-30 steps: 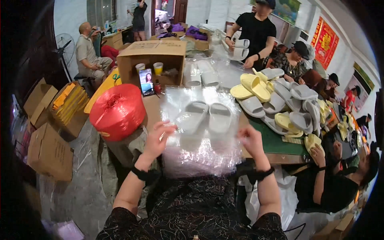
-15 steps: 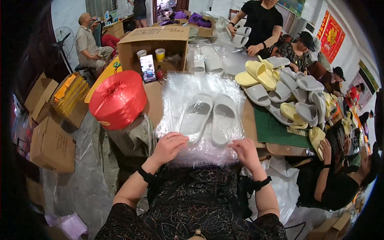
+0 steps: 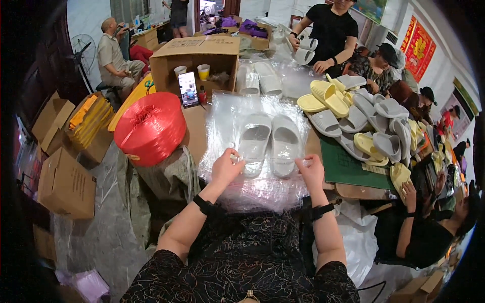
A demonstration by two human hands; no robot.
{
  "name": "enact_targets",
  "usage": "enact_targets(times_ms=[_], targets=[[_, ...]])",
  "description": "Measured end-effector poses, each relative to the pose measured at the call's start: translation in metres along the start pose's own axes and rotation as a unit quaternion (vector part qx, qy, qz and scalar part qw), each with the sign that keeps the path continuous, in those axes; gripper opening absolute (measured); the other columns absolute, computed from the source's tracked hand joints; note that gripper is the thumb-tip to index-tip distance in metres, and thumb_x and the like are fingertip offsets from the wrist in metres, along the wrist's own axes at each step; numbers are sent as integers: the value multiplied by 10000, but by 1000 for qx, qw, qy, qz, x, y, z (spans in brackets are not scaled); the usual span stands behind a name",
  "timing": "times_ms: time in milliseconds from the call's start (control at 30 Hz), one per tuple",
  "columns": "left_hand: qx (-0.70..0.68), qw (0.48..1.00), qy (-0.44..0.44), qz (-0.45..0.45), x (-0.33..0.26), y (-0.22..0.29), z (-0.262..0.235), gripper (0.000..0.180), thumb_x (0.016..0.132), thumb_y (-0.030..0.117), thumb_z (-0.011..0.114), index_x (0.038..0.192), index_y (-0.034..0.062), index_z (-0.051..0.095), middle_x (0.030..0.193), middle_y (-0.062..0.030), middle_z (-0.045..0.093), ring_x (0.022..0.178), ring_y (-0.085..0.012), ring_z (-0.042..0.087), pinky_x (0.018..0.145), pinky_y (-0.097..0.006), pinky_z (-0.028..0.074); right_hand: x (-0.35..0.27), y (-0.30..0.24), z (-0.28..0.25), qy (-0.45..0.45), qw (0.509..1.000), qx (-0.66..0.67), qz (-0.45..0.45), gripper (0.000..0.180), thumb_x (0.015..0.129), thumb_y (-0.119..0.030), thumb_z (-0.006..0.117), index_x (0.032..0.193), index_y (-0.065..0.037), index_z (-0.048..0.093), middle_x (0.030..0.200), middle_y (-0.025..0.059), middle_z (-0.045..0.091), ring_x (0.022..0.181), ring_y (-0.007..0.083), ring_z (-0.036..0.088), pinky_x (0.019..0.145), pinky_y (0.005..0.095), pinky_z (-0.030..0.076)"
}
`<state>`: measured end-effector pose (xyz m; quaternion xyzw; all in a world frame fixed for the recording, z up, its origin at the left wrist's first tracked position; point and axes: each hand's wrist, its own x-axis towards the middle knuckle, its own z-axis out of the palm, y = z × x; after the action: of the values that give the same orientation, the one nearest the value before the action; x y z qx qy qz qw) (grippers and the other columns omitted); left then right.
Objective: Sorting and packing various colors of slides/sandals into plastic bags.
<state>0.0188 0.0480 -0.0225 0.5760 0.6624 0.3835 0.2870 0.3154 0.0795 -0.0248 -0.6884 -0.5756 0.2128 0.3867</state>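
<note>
Pink-tinged clear plastic bags [image 3: 257, 197] lay stacked before me. Just above them, my left hand [image 3: 227, 167] and right hand [image 3: 310, 171] were apart from each other, thumb and fingertips of each pinched on the near part of the clear bag [image 3: 269, 160] around two grey slide sandals [image 3: 254, 146]. That pair lay side by side on the stack, long axes running away from me; under the glare I could not tell which ends were the toes. To my right, a green mat [image 3: 348, 164] edged a heap of yellow and grey slides [image 3: 328, 96]; to my left bulged a reel of glossy red twine [image 3: 151, 129]. Farther along the brown tabletop [image 3: 197, 126], a lit phone [image 3: 189, 91] stood upright near a cardboard carton [image 3: 194, 48] with small print on its top. Beyond, a co-worker [image 3: 331, 30] in black held grey slippers [image 3: 305, 50], and a red banner [image 3: 418, 43] bearing gold characters hung on the pale wall [image 3: 444, 60].
</note>
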Motion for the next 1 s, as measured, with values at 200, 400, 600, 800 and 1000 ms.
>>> enact_targets(times_ms=[200,400,600,800,1000], targets=[[75,994,70,47,14,-5,-2,677,738,436,764,1198,-22,572,973,-214,686,911,-346,665,806,-419,509,4,-10,2,42,993,-95,-54,714,657,-497,819,1132,-6,615,1011,159,650,904,318,642,779,428,507],[-33,988,-149,-7,18,12,-20,497,730,447,777,933,-3,718,828,-151,707,767,-240,680,739,-332,515,2,-15,-10,-48,995,-80,-17,616,649,-452,825,1008,28,685,960,168,699,853,322,665,789,404,510],[-246,955,-165,-22,13,0,-11,473,768,348,783,1011,-49,699,879,-86,697,786,-165,632,713,-308,496,4,11,-16,-130,984,117,-21,472,732,-268,811,1061,34,659,986,121,705,858,209,664,774,330,509],[-354,916,-184,-50,-1,15,-15,519,809,242,747,1218,-34,585,935,-62,658,849,-160,606,769,-298,495,-3,-4,-23,-181,931,318,15,515,806,-96,730,1258,42,526,1091,113,663,911,196,640,809,321,509],[-500,845,-190,-12,-19,30,-31,490,834,122,688,1248,-65,506,1009,-111,648,879,-150,622,781,-276,496,-37,-56,-42,-207,867,454,-15,546,809,-46,692,1301,59,483,1170,128,622,1023,194,608,905,323,478]])
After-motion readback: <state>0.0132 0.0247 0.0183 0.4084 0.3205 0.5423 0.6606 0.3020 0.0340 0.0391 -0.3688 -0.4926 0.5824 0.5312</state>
